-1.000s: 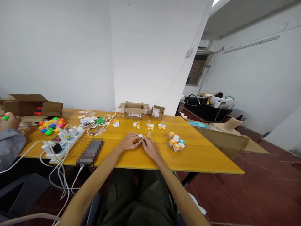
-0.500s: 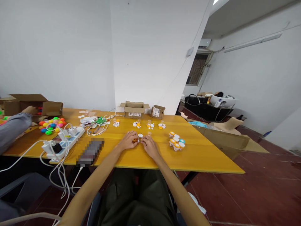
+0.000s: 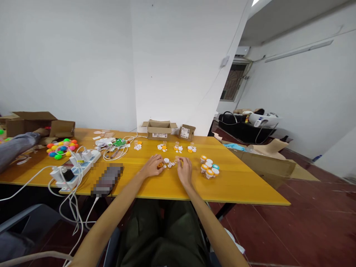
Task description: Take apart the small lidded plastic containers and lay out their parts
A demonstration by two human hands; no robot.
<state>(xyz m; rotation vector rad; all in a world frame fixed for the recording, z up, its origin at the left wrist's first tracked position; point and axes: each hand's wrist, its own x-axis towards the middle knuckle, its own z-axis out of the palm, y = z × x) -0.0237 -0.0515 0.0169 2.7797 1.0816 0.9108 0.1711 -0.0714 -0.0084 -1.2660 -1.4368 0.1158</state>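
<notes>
While a co-worker's sleeve (image 3: 19,148) extends to a cardboard box (image 3: 33,123) at the table's (image 3: 244,185) far left, coloured balls (image 3: 62,148) sit just beside it. A power strip (image 3: 88,163) and a blurred dark handheld device (image 3: 108,180) occupy the near edge, their white cables (image 3: 75,207) hanging near the person's left forearm, a possible snag. Midway along that edge, the left hand (image 3: 152,166) has its grip curled round an orange piece (image 3: 160,165), apparently to steady it. Between the hands lie a white disc (image 3: 166,160) and small white parts (image 3: 171,164), seemingly kept there for easy picking. Behind them, heaps of parts (image 3: 138,147) line the back edge, each with a cup, perhaps sorted into sets, before an open carton (image 3: 158,130) and a smaller box (image 3: 186,132). The right hand (image 3: 185,170), fingers bent, is at a clear cup (image 3: 176,159); whether it pinches or merely touches cannot be told. Toward the right edge, clustered capped jars (image 3: 208,164) limit that hand's room.
</notes>
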